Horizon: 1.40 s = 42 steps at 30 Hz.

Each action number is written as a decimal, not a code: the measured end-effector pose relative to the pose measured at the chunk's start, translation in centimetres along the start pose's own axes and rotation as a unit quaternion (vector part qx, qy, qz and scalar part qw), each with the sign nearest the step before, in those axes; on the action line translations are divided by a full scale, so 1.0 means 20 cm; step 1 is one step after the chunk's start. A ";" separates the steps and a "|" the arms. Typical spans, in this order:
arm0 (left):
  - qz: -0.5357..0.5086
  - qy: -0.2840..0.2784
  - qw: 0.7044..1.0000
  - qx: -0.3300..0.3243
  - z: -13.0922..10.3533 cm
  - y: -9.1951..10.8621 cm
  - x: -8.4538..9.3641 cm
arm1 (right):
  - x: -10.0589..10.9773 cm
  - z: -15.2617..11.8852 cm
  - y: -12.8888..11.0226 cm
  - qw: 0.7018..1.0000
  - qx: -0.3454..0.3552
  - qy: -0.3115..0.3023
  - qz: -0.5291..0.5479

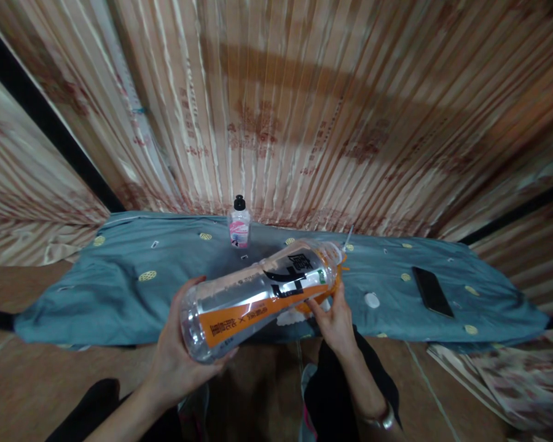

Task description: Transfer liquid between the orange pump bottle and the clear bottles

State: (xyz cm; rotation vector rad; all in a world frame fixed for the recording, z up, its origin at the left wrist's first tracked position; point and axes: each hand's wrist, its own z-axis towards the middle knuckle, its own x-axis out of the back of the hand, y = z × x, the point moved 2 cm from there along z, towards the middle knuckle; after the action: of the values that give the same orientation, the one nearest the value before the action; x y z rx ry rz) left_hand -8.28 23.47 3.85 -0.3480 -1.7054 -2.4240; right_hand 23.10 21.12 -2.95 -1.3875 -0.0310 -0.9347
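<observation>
Now I'm facing pleated floral curtains [281,178], black poles [55,127] slanting either side, a teal-draped table [113,307], brown floor [23,374] underfoot.

Curtained nook, likely in a home

Pleated, flower-printed curtains [276,92] hang behind and at the sides, with dark bars [64,123] slanting in front of them. A long blue-green cloth [120,301] with yellow motifs is spread below, bearing a phone [432,291] and 1 small bottle [239,230]. The floor [0,393] is brown with pale lines. Which room, I cannot tell.
</observation>
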 end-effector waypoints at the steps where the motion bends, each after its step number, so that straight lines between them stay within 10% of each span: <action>1: -0.015 0.017 1.000 0.013 0.00 0.01 -0.01 | 0.00 0.00 0.00 1.000 0.005 0.000 0.000; 22: -0.140 0.055 0.979 0.141 -0.06 0.08 -0.05 | -0.02 -0.01 0.02 1.000 0.011 0.020 -0.016; 42: -0.015 0.060 0.995 0.080 -0.06 0.02 0.03 | -0.02 -0.02 0.02 0.999 0.020 0.026 -0.028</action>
State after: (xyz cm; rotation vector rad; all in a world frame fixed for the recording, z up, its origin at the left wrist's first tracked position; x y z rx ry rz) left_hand -8.87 22.28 3.97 -0.1547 -1.8482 -2.2574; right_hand 22.86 21.03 -3.51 -1.3295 -0.0496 -1.0127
